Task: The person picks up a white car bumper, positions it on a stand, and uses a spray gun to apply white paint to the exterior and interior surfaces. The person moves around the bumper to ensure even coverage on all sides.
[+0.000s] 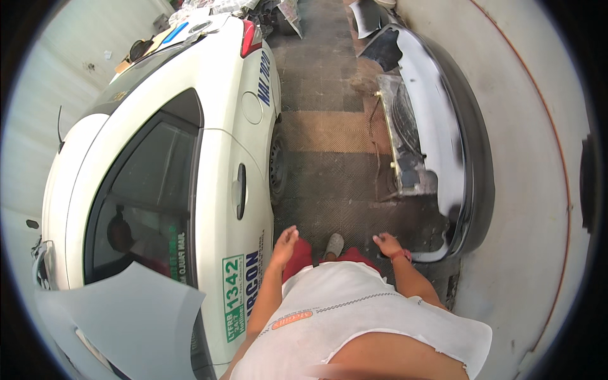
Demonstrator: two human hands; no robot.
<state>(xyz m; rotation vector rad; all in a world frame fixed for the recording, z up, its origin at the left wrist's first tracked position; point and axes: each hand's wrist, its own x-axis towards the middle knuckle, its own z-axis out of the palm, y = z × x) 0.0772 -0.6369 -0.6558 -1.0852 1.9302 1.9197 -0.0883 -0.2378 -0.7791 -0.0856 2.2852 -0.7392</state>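
My left hand (287, 244) hangs beside the white car (218, 171), near its rear door and apart from it. Its fingers are loosely bent with nothing visible in them. My right hand (387, 244) is out to the right above the floor, thumb and fingers apart, holding nothing; a red band circles that wrist. Nearest to it is the lower end of a large curved car bumper (476, 152), black outside and pale inside, which lies along the right wall. One shoe (334, 244) shows between my hands.
A radiator with a round fan (405, 120) lies inside the bumper's curve. The tiled floor (323, 180) runs ahead between car and bumper. A grey panel (136, 316) stands at lower left against the car. Covered items (218, 6) are at the far end; a reddish line (557, 136) runs along the right wall.
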